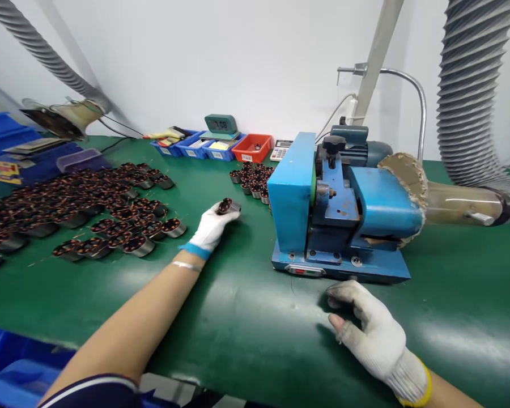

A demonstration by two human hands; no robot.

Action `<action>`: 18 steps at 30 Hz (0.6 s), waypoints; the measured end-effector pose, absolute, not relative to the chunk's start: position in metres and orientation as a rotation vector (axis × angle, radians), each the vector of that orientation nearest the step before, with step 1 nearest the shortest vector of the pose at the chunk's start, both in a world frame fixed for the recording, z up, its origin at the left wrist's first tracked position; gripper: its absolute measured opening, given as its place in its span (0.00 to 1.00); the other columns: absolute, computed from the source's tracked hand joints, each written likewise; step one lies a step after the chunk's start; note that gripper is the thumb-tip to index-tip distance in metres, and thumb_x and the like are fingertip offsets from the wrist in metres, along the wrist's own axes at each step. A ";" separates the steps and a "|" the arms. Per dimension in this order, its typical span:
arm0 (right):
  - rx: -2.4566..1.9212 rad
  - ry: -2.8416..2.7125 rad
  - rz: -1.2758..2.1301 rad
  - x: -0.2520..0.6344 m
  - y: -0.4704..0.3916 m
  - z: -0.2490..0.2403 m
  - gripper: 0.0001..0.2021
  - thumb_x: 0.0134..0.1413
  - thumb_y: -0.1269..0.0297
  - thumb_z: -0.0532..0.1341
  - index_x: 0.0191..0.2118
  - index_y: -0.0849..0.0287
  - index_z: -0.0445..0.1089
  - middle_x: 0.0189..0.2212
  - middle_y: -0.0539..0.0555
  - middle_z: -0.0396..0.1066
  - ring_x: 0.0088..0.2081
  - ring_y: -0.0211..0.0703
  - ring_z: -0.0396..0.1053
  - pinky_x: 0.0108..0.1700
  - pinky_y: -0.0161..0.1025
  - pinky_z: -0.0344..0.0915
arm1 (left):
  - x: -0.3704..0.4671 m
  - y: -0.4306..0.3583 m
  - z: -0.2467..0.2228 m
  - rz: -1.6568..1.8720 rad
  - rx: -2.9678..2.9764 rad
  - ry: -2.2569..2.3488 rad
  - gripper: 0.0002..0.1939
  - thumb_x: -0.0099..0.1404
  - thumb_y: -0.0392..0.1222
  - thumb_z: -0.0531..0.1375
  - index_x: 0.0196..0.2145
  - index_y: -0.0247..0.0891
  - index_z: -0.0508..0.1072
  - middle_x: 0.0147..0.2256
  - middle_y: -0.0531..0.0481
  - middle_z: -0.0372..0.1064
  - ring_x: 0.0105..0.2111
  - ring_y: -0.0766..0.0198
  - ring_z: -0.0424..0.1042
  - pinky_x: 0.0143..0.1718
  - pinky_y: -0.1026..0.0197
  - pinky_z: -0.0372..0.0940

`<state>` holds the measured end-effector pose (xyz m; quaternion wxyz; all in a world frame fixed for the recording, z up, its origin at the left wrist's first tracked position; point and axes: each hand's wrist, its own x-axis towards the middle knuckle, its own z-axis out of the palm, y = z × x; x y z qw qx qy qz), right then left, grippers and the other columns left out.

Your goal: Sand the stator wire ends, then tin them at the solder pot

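My left hand [211, 228], in a white glove with a blue cuff, holds a round metal motor part [228, 207] with dark copper windings, over the middle of the green table [238, 317]. My right hand [369, 328], in a white glove with a yellow cuff, rests near the front of the blue machine [335, 209]. Its thumb and fingers are apart with nothing between them. Many similar wound parts [138, 245] lie at the left. A smaller group of them [257, 180] stands behind, beside the machine's left side.
Blue bins [195, 152], a red bin [251, 150], a green clock [221, 124] and a calculator [281, 149] line the wall. A ribbed grey hose [471, 96] joins the machine at the right; another hose [46, 51] hangs at the upper left.
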<state>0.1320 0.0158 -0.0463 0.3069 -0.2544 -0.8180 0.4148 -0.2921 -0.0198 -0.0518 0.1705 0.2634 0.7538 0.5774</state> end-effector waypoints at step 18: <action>-0.540 -1.827 1.405 0.131 0.033 -0.027 0.36 0.53 0.53 0.78 0.65 0.59 0.73 0.60 0.63 0.81 0.58 0.58 0.83 0.64 0.52 0.81 | -0.069 -0.058 0.014 1.349 1.383 1.510 0.22 0.48 0.42 0.73 0.43 0.47 0.81 0.35 0.50 0.82 0.32 0.56 0.81 0.35 0.57 0.79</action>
